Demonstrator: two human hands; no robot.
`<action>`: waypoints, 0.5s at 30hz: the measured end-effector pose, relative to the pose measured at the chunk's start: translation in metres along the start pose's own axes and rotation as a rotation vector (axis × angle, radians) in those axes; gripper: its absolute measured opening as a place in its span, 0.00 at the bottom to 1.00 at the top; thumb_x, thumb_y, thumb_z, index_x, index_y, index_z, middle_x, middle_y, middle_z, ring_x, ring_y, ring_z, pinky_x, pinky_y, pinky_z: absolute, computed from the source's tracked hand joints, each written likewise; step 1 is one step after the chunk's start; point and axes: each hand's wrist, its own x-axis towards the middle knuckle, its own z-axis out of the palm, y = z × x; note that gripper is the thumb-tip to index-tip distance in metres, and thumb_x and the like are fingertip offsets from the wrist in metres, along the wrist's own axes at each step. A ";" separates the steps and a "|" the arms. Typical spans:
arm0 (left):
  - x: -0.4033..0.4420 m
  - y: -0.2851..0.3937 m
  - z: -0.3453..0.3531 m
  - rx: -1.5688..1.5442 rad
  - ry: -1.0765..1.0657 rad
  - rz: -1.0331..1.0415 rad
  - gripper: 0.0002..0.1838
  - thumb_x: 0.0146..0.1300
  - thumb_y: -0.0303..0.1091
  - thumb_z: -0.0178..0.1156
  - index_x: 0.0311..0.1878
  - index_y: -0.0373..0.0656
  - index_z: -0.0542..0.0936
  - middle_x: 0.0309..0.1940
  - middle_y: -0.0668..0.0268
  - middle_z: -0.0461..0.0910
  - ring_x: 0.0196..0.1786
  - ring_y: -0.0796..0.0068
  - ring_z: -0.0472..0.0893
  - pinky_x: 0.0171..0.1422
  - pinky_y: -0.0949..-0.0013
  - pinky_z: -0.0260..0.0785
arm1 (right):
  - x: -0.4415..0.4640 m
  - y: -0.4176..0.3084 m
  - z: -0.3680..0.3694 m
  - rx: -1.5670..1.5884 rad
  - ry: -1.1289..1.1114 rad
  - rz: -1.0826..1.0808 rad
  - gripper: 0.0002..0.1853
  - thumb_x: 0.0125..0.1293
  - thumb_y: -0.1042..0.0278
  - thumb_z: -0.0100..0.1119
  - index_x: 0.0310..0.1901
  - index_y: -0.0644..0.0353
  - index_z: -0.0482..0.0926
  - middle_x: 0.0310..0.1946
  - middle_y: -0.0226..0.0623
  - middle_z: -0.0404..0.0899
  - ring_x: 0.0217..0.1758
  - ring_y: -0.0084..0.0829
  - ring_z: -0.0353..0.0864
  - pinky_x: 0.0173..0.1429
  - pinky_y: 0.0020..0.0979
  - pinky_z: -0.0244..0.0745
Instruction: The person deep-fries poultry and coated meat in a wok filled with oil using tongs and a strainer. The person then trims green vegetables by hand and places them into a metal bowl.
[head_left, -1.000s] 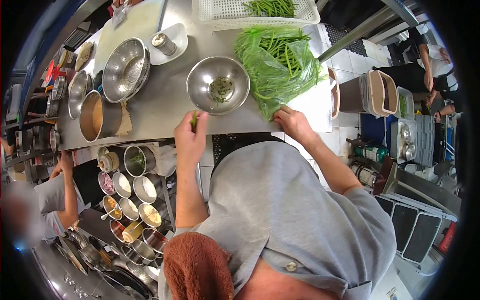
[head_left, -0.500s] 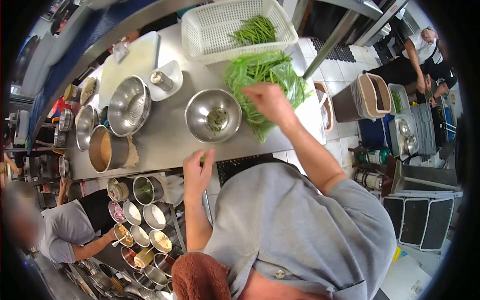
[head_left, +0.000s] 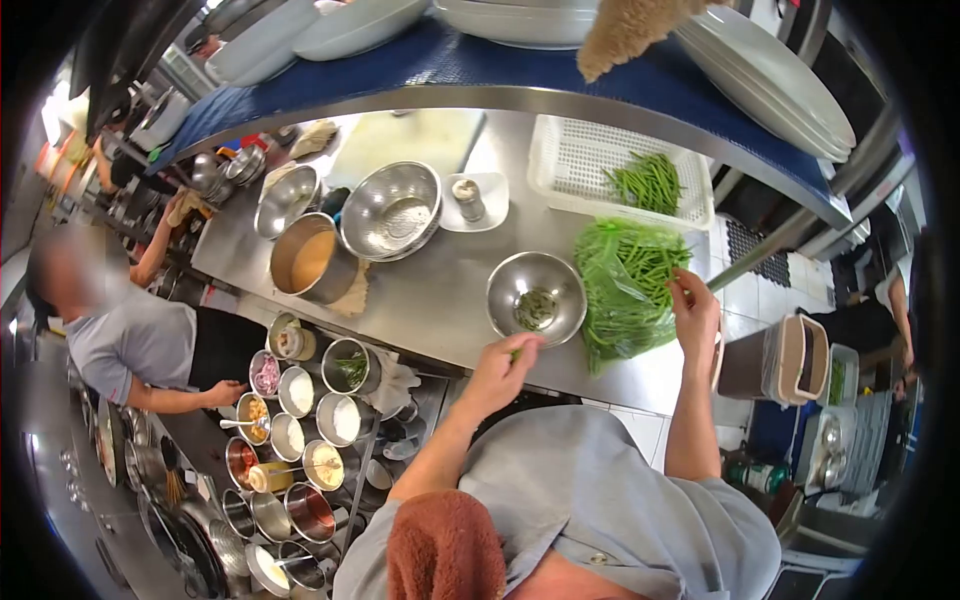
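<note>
My left hand (head_left: 497, 376) is closed around a few green beans, whose ends show at its fingertips, just below a steel bowl (head_left: 510, 300). Small trimmed green bits (head_left: 535, 309) lie in the bottom of that bowl. To its right, a green plastic bag (head_left: 606, 325) lies open and full of long green beans (head_left: 650, 257). My right hand (head_left: 694, 305) is at the bag's right edge, fingertips pinched on or against beans there. Behind the bag, a white perforated basket (head_left: 570, 160) holds a pile of green beans (head_left: 648, 183).
A steel colander (head_left: 390, 210), a deep pot (head_left: 312, 258) and a white dish (head_left: 490, 215) share the steel table (head_left: 420, 320). A blue shelf (head_left: 480, 70) with plates overhangs it. Ingredient pots stand lower left, near a co-worker (head_left: 150, 350). A bin (head_left: 765, 360) stands right.
The view has swung left and up, bringing the shelf in. My right hand has gone from the bag's near end, over it, to its right edge. My left hand stays near the bowl.
</note>
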 end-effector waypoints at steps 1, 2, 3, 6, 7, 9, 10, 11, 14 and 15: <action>0.003 0.000 0.006 -0.111 -0.066 -0.019 0.13 0.73 0.34 0.49 0.51 0.37 0.78 0.23 0.75 0.69 0.24 0.84 0.63 0.29 0.76 0.59 | -0.007 -0.006 0.008 0.206 -0.103 0.014 0.11 0.62 0.75 0.62 0.46 0.64 0.81 0.31 0.39 0.84 0.26 0.24 0.78 0.30 0.27 0.72; 0.008 0.001 0.013 -0.103 -0.056 -0.020 0.13 0.73 0.34 0.49 0.51 0.37 0.78 0.23 0.75 0.69 0.24 0.84 0.63 0.29 0.76 0.59 | -0.016 -0.013 0.019 0.411 -0.206 0.031 0.11 0.62 0.75 0.62 0.47 0.65 0.81 0.31 0.37 0.84 0.27 0.20 0.77 0.30 0.25 0.71; 0.014 0.003 0.020 -0.184 -0.050 -0.118 0.14 0.73 0.35 0.49 0.52 0.37 0.77 0.23 0.75 0.69 0.26 0.85 0.66 0.31 0.76 0.61 | -0.026 -0.022 0.031 0.524 -0.323 -0.005 0.10 0.63 0.75 0.62 0.45 0.66 0.81 0.30 0.34 0.82 0.30 0.19 0.76 0.32 0.24 0.72; 0.023 0.006 0.025 -0.334 0.021 -0.210 0.14 0.73 0.36 0.50 0.52 0.36 0.76 0.23 0.75 0.70 0.26 0.87 0.67 0.31 0.78 0.61 | -0.046 -0.048 0.057 0.506 -0.574 -0.180 0.06 0.64 0.76 0.60 0.40 0.68 0.82 0.31 0.34 0.82 0.28 0.17 0.73 0.31 0.21 0.70; 0.026 0.006 0.025 -0.408 0.085 -0.208 0.14 0.73 0.37 0.49 0.50 0.36 0.77 0.23 0.75 0.70 0.24 0.88 0.66 0.29 0.79 0.59 | -0.050 -0.055 0.062 0.538 -0.642 -0.124 0.05 0.64 0.75 0.61 0.39 0.67 0.82 0.30 0.33 0.81 0.28 0.18 0.73 0.31 0.22 0.70; 0.026 0.010 0.023 -0.476 0.195 -0.203 0.14 0.74 0.38 0.49 0.45 0.38 0.78 0.24 0.76 0.70 0.21 0.91 0.63 0.24 0.81 0.53 | -0.049 -0.058 0.063 0.575 -0.704 -0.063 0.05 0.64 0.75 0.61 0.38 0.67 0.81 0.29 0.32 0.80 0.27 0.19 0.73 0.31 0.22 0.69; 0.023 0.007 0.020 -0.471 0.189 -0.201 0.14 0.74 0.38 0.49 0.45 0.38 0.78 0.24 0.76 0.70 0.21 0.91 0.63 0.24 0.81 0.53 | -0.045 -0.058 0.062 0.555 -0.754 -0.044 0.05 0.64 0.74 0.61 0.38 0.66 0.82 0.28 0.31 0.79 0.27 0.20 0.72 0.31 0.23 0.68; 0.020 0.002 0.017 -0.414 0.193 -0.177 0.13 0.74 0.38 0.48 0.47 0.37 0.77 0.25 0.75 0.70 0.20 0.91 0.61 0.23 0.82 0.52 | -0.043 -0.058 0.060 0.533 -0.802 -0.025 0.05 0.64 0.74 0.61 0.38 0.66 0.82 0.28 0.30 0.77 0.26 0.21 0.72 0.31 0.23 0.67; 0.010 -0.005 0.010 -0.354 0.208 -0.169 0.13 0.74 0.36 0.49 0.47 0.37 0.77 0.25 0.73 0.71 0.20 0.90 0.62 0.22 0.82 0.52 | -0.044 -0.040 0.076 0.485 -0.742 -0.341 0.04 0.64 0.74 0.60 0.35 0.65 0.81 0.27 0.28 0.75 0.23 0.21 0.69 0.28 0.23 0.64; 0.008 -0.005 0.008 -0.353 0.226 -0.183 0.12 0.73 0.35 0.50 0.45 0.36 0.78 0.25 0.73 0.71 0.21 0.89 0.63 0.23 0.81 0.54 | -0.044 -0.038 0.079 0.486 -0.742 -0.339 0.04 0.64 0.74 0.60 0.35 0.65 0.81 0.27 0.28 0.75 0.23 0.21 0.69 0.28 0.23 0.64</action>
